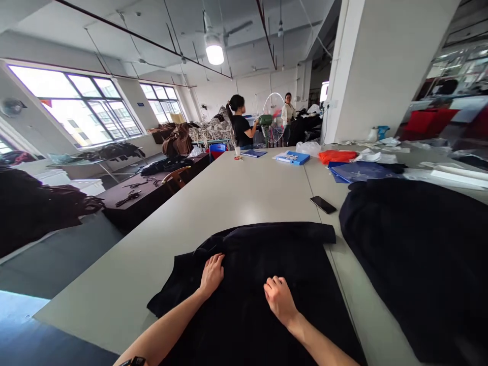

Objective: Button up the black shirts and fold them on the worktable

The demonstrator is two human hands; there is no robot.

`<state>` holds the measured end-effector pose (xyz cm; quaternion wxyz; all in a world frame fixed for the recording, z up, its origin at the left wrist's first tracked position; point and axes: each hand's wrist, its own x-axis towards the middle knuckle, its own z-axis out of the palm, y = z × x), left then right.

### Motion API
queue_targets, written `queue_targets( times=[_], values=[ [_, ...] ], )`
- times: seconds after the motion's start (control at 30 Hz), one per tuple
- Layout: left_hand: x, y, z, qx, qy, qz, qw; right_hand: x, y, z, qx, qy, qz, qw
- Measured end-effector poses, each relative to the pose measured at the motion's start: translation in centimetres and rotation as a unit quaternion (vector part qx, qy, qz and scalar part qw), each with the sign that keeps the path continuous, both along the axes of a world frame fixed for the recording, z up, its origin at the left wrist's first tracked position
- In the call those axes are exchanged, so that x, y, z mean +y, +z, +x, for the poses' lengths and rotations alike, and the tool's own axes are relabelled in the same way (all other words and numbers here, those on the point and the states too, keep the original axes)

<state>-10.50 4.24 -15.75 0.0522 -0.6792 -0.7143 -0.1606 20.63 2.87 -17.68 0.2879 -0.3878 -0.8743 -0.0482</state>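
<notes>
A black garment [247,305] lies spread on the pale table [244,198] in front of me, its far edge slightly rumpled. My left hand [212,273] rests on its left part, the fingers bent together against the cloth; whether they pinch any fabric is hidden. Over the middle of the garment is my right hand [279,297], fingers curled inward, with the fingertips hidden. On the right, a second dark garment heap [419,254] covers part of the table.
Beyond the garment lie a black phone [323,204], a blue folder [293,158], an orange bag [337,156] and blue packages [362,171]. Two people stand near a large fan [272,119]. A chair [176,175] is beside the dark table at left.
</notes>
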Motion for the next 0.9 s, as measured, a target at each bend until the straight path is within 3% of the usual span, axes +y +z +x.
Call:
queue_targets(
  times=[0.17,0.33,0.4,0.5,0.57,0.63,0.7,0.8,0.9],
  values=[
    [-2.7,-0.2,0.9,-0.007,0.037,-0.004,0.999,-2.6,-0.1,1.3,-0.039,-0.008,-0.024,0.999],
    [-5.6,1.2,3.5,-0.016,0.077,-0.001,0.997,-7.0,0.1,3.4,-0.06,-0.008,-0.03,0.998],
    [-6.8,1.9,6.2,-0.032,0.016,0.02,0.999,-8.7,0.6,4.1,-0.053,-0.012,-0.038,0.998],
    [-8.5,2.3,11.5,-0.069,-0.217,-0.01,0.974,-10.9,1.3,4.8,-0.024,0.011,-0.046,0.999],
    [-9.2,2.2,14.9,-0.068,-0.306,-0.061,0.948,-12.3,1.5,5.3,-0.013,0.062,-0.06,0.996],
    [-9.4,2.0,17.3,-0.054,-0.311,-0.074,0.946,-13.7,1.5,5.6,-0.008,0.1,-0.083,0.991],
    [-9.0,1.8,18.5,-0.054,-0.28,-0.063,0.957,-14.9,1.5,6.0,-0.008,0.082,-0.107,0.991],
    [-7.9,1.5,18.7,-0.07,-0.256,-0.049,0.963,-16.3,1.5,6.4,-0.031,0.007,-0.129,0.991],
    [-7.0,1.2,18.3,-0.098,-0.268,-0.044,0.958,-16.7,1.7,6.5,-0.061,-0.02,-0.144,0.988]
  ],
)
